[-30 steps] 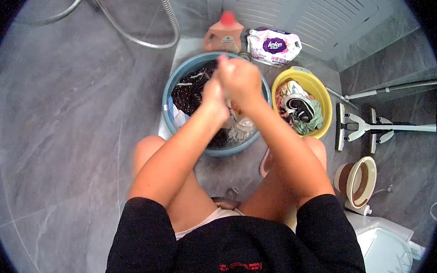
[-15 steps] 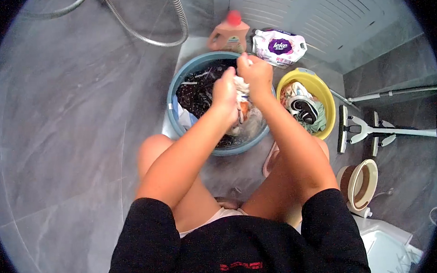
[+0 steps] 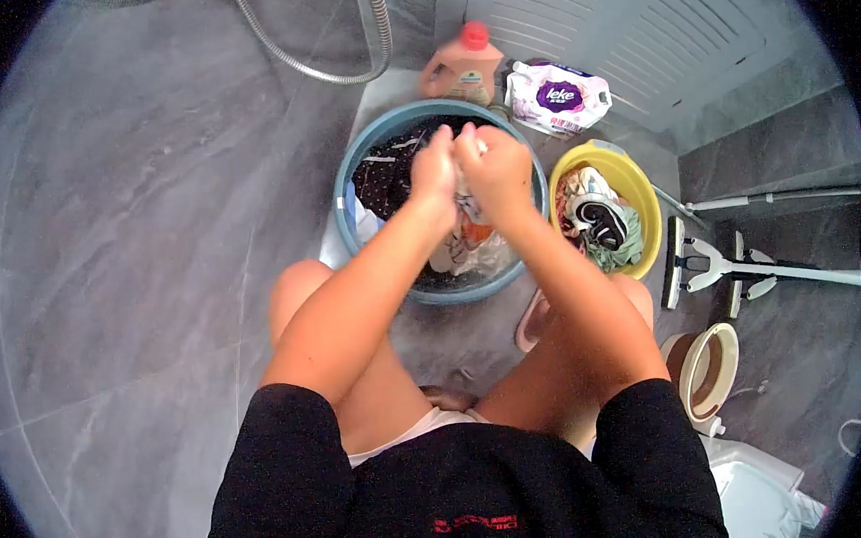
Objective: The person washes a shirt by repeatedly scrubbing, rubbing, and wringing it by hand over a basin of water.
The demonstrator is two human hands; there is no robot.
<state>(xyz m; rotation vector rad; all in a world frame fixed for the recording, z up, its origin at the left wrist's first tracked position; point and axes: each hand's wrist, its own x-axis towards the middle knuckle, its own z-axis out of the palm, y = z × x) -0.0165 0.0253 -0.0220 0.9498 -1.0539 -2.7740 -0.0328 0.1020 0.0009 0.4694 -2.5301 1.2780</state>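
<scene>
Over the blue basin (image 3: 341, 166), my left hand (image 3: 434, 175) and my right hand (image 3: 497, 173) are closed side by side around a wet white garment (image 3: 477, 251) with an orange patch. Its lower part hangs down into the basin; the bit between my fingers is mostly hidden. Dark spotted clothing (image 3: 384, 180) soaks in the basin to the left of my hands. A light blue and white cloth (image 3: 363, 217) lies against the basin's left wall.
A yellow basin (image 3: 650, 186) of clothes stands to the right. Behind are a pink detergent bottle (image 3: 465, 70) with a red cap and a white pouch (image 3: 558, 96). A mop (image 3: 716, 266) and a cream-and-brown bucket (image 3: 711, 370) lie at the right. A shower hose (image 3: 315, 71) hangs upper left.
My hands have come together, with the right one now level with the left and slightly lower than before. The garment between them is more bunched. The view has shifted slightly.
</scene>
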